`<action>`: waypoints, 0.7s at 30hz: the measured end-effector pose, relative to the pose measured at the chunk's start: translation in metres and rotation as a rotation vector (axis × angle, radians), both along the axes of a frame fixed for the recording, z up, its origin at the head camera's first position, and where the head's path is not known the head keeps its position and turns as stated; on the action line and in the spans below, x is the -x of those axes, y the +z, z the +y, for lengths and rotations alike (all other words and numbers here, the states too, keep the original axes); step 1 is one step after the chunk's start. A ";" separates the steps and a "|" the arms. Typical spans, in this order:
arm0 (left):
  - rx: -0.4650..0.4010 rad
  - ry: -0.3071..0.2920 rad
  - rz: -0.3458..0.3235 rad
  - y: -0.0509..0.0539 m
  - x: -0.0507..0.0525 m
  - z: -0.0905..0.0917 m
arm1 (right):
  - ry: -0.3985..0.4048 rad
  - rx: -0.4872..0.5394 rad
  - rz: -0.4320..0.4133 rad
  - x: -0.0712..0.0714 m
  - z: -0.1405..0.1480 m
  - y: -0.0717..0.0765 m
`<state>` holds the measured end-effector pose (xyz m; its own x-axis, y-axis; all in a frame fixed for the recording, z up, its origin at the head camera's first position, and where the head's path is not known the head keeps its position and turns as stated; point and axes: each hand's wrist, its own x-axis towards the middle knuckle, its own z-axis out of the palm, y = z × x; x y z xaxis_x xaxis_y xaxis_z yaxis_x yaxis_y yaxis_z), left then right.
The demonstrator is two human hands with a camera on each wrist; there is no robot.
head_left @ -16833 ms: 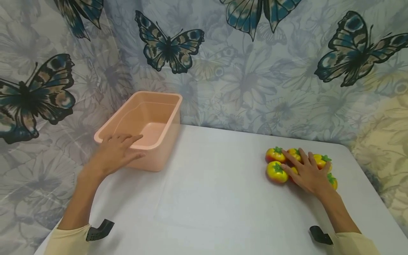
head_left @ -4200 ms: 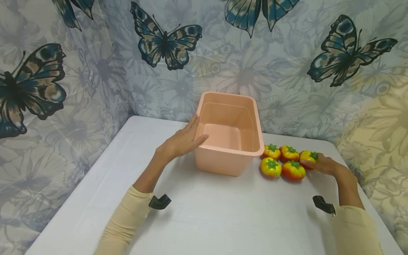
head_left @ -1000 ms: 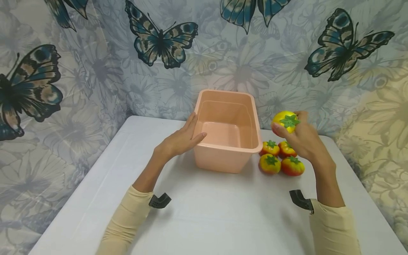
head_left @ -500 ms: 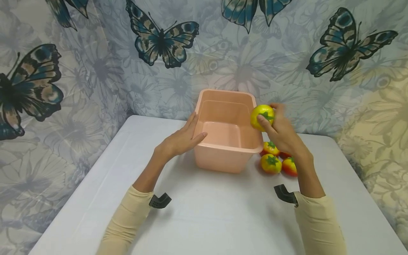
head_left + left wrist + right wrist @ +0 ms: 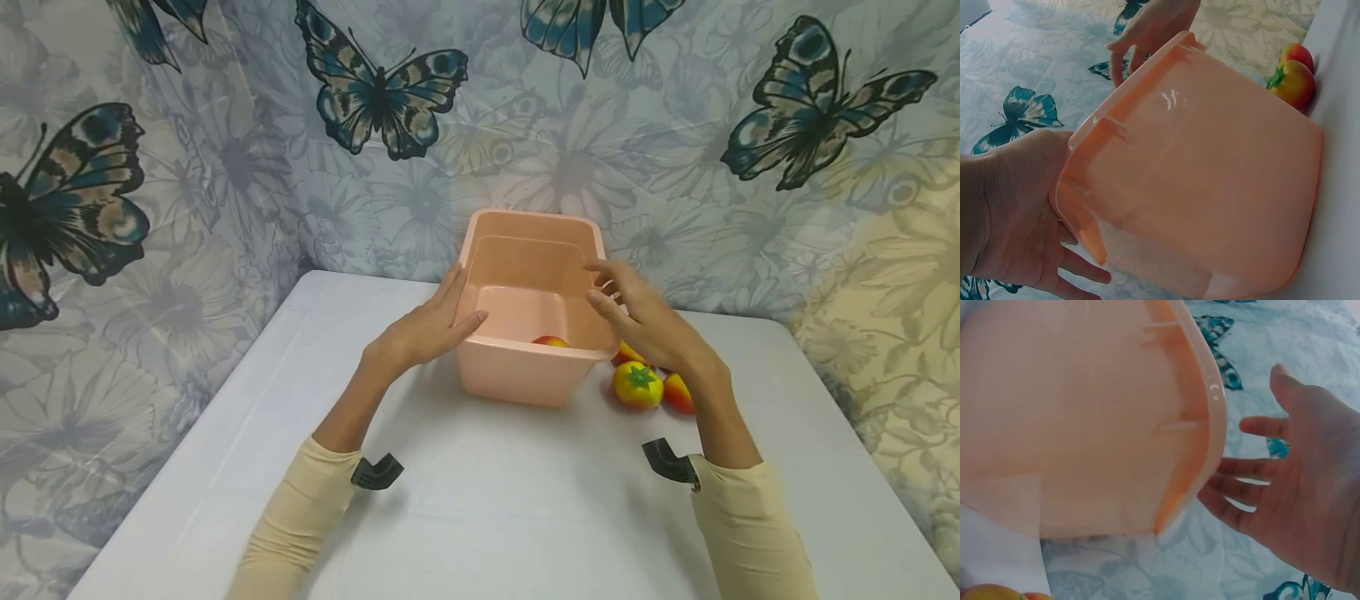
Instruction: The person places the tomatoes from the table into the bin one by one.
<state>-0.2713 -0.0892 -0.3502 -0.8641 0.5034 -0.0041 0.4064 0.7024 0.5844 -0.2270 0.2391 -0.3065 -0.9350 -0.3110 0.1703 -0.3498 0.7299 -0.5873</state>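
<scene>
My left hand (image 5: 426, 329) lies with extended fingers along the left rim of a peach plastic tub (image 5: 517, 373). Inside the tub, just above its front rim, shows the top of one red-and-yellow tomato (image 5: 551, 341); the rest of it is hidden. Over the tub's right side, my right hand (image 5: 648, 321) is empty, its fingers spread and loosely bent. In the right wrist view, the fingertips (image 5: 1225, 467) of that hand are close to the tub's rim (image 5: 1217, 406); whether they touch it I cannot tell. Beneath this hand a yellow tomato (image 5: 637, 385) sits on the table.
Beside the yellow tomato is a red-and-yellow tomato (image 5: 678, 395), partly behind my right wrist, and another tomato (image 5: 628, 354) shows between tub and hand. The white table (image 5: 480, 500) reaches back to a wall covering (image 5: 570, 167) with flowers and butterflies.
My right hand has carried a tomato leftward from above the group and let it go into the tub. My left hand has stayed at the rim; earlier, the tub stood farther left.
</scene>
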 end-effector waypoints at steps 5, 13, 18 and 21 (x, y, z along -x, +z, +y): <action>0.000 0.004 0.004 0.000 0.000 0.000 | -0.019 0.003 -0.013 -0.005 0.009 0.001; 0.000 -0.005 -0.005 0.000 0.000 0.001 | -0.041 -0.009 -0.028 -0.013 0.020 0.004; -0.001 -0.003 -0.005 0.000 0.000 0.000 | -0.052 -0.023 -0.025 -0.014 0.026 0.007; -0.005 -0.004 -0.001 0.000 0.000 0.000 | -0.052 -0.026 -0.012 -0.017 0.029 0.009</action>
